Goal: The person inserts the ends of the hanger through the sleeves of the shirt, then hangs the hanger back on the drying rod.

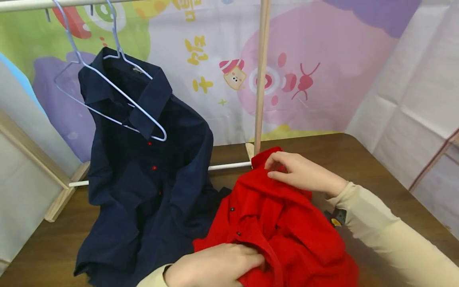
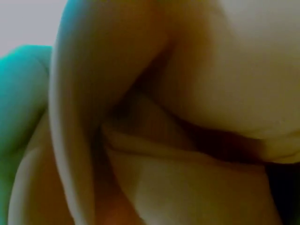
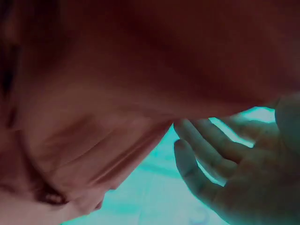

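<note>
A crumpled red shirt [image 1: 305,235] with small dark buttons lies across the table, its collar end toward the rack's right post. At its front opening, the left hand [image 1: 211,265] grips the red cloth with bent fingers, the fingertips partly hidden in the folds. Close-up skin fills most of the left wrist view. Beside the collar, the right hand [image 1: 297,173] bends its fingers loosely over the cloth. The right wrist view shows that hand's fingers [image 3: 201,164] apart and relaxed at the edge of the shirt [image 3: 117,93], pinching nothing.
A navy shirt [image 1: 143,199] with red buttons hangs on a hanger at left, its hem on the wooden table [image 1: 337,155]. A bare white hanger [image 1: 107,81] hangs before it from the top rail [image 1: 32,5]. A wooden post [image 1: 263,79] and low white rod [image 1: 229,166] stand behind.
</note>
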`<action>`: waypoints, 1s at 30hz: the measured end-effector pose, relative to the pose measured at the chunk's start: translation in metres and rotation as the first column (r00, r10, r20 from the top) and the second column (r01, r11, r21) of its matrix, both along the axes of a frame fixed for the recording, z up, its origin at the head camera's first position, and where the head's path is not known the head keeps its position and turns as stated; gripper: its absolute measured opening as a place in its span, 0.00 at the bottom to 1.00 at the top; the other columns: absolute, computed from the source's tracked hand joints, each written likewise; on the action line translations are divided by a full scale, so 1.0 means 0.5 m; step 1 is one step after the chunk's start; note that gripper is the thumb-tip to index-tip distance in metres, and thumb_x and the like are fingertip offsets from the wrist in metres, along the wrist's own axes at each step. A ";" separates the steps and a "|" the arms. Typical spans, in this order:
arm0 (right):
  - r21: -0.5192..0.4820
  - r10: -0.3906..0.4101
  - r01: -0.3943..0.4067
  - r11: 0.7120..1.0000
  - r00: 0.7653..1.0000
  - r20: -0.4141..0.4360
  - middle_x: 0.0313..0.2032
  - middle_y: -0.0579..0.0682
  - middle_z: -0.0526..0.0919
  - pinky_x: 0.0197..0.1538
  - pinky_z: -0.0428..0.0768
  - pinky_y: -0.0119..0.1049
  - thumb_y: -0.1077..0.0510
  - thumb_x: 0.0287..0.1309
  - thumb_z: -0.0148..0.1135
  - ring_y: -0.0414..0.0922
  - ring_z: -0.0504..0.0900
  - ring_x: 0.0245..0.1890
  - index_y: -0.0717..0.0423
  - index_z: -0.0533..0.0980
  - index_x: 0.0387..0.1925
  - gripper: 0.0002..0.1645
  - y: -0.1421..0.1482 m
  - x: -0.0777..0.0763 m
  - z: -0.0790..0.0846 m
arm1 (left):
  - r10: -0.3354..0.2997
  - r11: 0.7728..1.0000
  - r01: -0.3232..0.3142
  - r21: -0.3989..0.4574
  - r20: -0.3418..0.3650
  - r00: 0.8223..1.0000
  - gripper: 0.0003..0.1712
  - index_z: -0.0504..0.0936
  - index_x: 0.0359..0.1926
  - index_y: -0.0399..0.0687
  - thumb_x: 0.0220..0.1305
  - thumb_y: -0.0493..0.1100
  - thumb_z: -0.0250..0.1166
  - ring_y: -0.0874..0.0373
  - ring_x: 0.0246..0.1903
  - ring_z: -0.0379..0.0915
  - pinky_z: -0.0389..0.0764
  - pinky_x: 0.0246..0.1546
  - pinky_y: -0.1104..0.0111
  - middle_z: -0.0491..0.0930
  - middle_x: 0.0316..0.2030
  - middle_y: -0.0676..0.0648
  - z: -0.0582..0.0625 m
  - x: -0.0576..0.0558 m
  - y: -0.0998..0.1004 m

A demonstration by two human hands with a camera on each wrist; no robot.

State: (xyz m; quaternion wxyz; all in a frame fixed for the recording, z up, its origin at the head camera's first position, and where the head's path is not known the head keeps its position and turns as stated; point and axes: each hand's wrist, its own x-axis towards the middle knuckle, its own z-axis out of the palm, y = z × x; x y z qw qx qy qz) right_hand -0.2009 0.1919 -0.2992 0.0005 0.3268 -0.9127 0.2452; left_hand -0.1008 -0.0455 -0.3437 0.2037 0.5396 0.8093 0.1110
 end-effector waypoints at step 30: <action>0.258 -0.086 0.088 0.962 0.996 -0.017 0.15 0.40 0.63 0.25 0.63 0.33 0.60 0.46 0.57 0.39 0.62 0.21 0.46 0.67 0.16 0.10 -0.066 -0.031 -0.098 | 0.117 0.968 -0.068 0.241 -0.197 0.973 0.11 0.73 0.37 0.60 0.52 0.46 0.64 0.71 0.38 0.66 0.68 0.46 0.78 0.72 0.36 0.63 0.038 0.010 -0.042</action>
